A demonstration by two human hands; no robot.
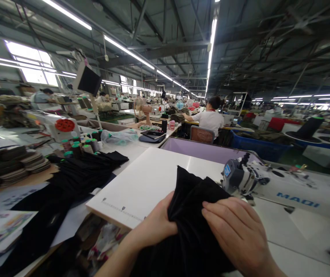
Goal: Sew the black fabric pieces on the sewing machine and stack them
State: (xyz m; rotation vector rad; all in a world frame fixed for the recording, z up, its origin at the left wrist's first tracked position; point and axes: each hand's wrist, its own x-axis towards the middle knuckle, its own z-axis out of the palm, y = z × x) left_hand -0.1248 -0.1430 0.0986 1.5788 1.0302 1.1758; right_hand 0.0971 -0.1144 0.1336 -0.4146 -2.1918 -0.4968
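A piece of black fabric (192,215) is held up over the front of the white sewing table (141,173), bunched in folds between my hands. My left hand (160,219) grips its left side, with the thumb across the front and the fingers hidden behind the cloth. On the right side, my right hand (235,227) is closed on the fabric, its fingers lying together over the cloth and its thumb out of sight. Just beyond my right hand stands a white sewing machine (286,192) with a dark head.
Black cloth pieces (75,184) lie piled at the left beside thread spools (80,148) and stacked dark pieces (12,165). A printed booklet (6,231) rests at the lower left. Ahead, a person in white (209,119) sits past a lilac-lined trough (199,148). A blue bin (257,146) stands right.
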